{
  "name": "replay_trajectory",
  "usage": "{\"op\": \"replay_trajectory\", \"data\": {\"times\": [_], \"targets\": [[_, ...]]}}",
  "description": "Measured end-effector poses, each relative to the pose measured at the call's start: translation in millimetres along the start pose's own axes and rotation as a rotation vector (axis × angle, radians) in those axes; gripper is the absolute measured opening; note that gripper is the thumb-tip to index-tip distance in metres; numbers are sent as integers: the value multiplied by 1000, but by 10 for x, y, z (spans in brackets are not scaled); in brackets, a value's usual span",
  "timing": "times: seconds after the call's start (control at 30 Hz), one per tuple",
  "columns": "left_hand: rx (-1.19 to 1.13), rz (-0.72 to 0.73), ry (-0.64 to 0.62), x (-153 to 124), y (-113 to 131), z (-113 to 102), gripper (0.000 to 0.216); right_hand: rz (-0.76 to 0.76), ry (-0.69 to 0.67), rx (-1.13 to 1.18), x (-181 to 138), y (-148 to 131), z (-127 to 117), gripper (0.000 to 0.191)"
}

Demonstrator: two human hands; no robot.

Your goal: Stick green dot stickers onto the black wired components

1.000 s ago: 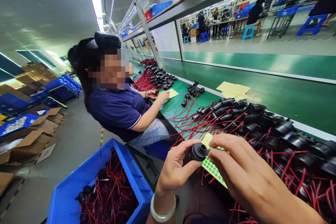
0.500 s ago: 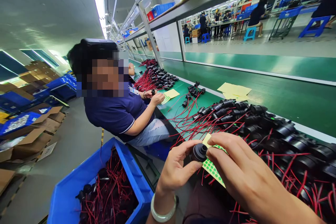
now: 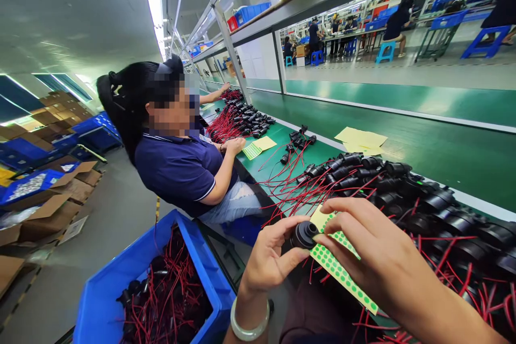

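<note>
My left hand (image 3: 270, 258) is closed around a small black round part (image 3: 304, 234) with red wires, held over the bench edge. My right hand (image 3: 374, 250) hovers just right of it, fingertips pinched close to the part's face; whether they hold a sticker I cannot make out. Under my right hand lies a yellow sheet of green dot stickers (image 3: 336, 266). A big heap of black parts with red wires (image 3: 403, 193) covers the green bench (image 3: 443, 150) behind my hands.
A blue bin (image 3: 133, 290) of the same wired parts stands at the lower left. A co-worker in a navy shirt (image 3: 181, 172) sits to my left with her own sticker sheet (image 3: 258, 148). Cardboard boxes (image 3: 48, 209) line the floor at left.
My right hand has slid right and lifted a little, uncovering more of the sticker sheet. The co-worker turned her head and set her hand down by her sheet.
</note>
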State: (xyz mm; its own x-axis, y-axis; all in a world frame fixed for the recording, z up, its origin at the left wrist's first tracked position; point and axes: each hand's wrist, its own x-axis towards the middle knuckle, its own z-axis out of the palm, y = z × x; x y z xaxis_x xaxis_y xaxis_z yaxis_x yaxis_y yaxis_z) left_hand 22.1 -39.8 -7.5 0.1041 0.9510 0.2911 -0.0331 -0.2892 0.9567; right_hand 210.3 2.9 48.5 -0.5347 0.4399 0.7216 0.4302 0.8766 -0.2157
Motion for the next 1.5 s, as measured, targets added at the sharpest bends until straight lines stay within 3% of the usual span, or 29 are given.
{"op": "replay_trajectory", "data": {"times": [0.1, 0.3, 0.57, 0.7, 0.87, 1.0, 1.1, 1.23, 1.33, 1.5], "targets": [[-72, -17, 20, 1, -15, -5, 46, 10, 9, 72, -37, 3, -20, 8], [-90, -1, 20, 3, -3, 2, 43, -50, 15, 167, -160, -52, 62, 25], [-187, -55, 45, -16, -47, 15, 45, 136, 83, 421, -233, -34, 239, 23], [-290, -75, 32, -4, -67, 11, 47, 189, 95, 399, -264, -27, 236, 25], [-263, -70, 65, 8, -96, 15, 44, 136, 105, 399, -238, -57, 297, 27], [-275, -80, 6, 103, -95, -109, 45, 254, 75, 347, -368, 111, 368, 21], [-134, -64, 71, 395, -46, -304, 43, 375, 24, 259, -669, 342, 374, 17], [287, -82, 171, 1188, -176, -491, 28, 468, -6, 144, -1156, 622, 361, 17], [624, -103, 126, 1918, -561, -457, 19, 455, 9, 60, -1383, 759, 369, 21], [769, -186, 77, 2812, -1367, -131, 16, 446, 7, -10, -1455, 811, 388, 28]]}}
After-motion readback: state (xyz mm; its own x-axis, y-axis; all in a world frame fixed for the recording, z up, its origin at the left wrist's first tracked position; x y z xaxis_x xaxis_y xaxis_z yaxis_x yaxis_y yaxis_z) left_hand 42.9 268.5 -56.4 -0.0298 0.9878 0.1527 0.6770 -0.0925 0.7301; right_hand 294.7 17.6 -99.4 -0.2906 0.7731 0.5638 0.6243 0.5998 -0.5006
